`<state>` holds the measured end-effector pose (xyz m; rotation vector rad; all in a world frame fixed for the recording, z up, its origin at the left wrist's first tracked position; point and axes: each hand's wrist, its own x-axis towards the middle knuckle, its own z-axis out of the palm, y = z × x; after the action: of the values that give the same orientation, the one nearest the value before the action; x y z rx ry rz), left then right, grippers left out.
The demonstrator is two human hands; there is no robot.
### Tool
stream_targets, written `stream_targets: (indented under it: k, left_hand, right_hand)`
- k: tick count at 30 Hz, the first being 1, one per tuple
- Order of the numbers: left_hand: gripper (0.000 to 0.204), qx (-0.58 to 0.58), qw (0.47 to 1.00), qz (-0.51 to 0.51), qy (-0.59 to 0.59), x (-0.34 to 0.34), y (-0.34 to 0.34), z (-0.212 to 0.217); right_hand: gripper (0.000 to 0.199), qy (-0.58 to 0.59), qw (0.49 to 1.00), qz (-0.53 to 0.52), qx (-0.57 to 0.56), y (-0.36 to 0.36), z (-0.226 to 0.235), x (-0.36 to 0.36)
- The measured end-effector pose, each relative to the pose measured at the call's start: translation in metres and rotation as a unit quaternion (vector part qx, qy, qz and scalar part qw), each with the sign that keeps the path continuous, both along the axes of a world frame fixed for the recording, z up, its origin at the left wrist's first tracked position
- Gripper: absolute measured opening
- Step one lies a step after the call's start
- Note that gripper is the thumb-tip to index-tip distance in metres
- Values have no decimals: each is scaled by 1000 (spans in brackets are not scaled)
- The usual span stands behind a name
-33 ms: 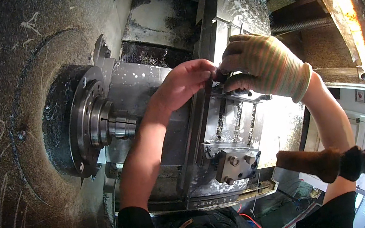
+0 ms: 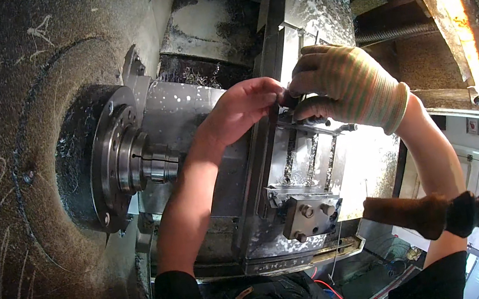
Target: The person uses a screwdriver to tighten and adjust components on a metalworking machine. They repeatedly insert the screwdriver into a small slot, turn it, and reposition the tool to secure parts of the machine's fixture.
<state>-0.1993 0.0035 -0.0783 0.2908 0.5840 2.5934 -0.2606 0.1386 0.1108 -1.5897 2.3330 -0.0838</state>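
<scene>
My left hand, bare, reaches over the lathe's slide with thumb and fingers brought together at a small dark piece. My right hand, in a striped knitted glove, is curled round the other side of that piece, its fingertips close to my left ones. The fingers hide most of the piece, so its kind does not show. Both hands are above the slotted metal tool slide, and a dark rod end sticks out below the gloved palm. Lower on the slide is a bolted tool block.
To the left, the chuck with its steel collet nose projects toward my left forearm. A jointed coolant hose crosses in front of my right forearm. Metal shavings lie behind the hands. A lit lamp panel glows at upper right.
</scene>
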Motion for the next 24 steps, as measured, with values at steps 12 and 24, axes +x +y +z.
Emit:
stream_targets:
  k: [12,24]
  left_hand:
    - [19,12,998,-51,18,-5,-2,-2]
    - [26,14,999,-31,2,-3,-1,-3]
  right_hand:
    - [34,129,992,-13,-4,-5,7,6]
    - [45,97,982,-115,111,-10,14,15]
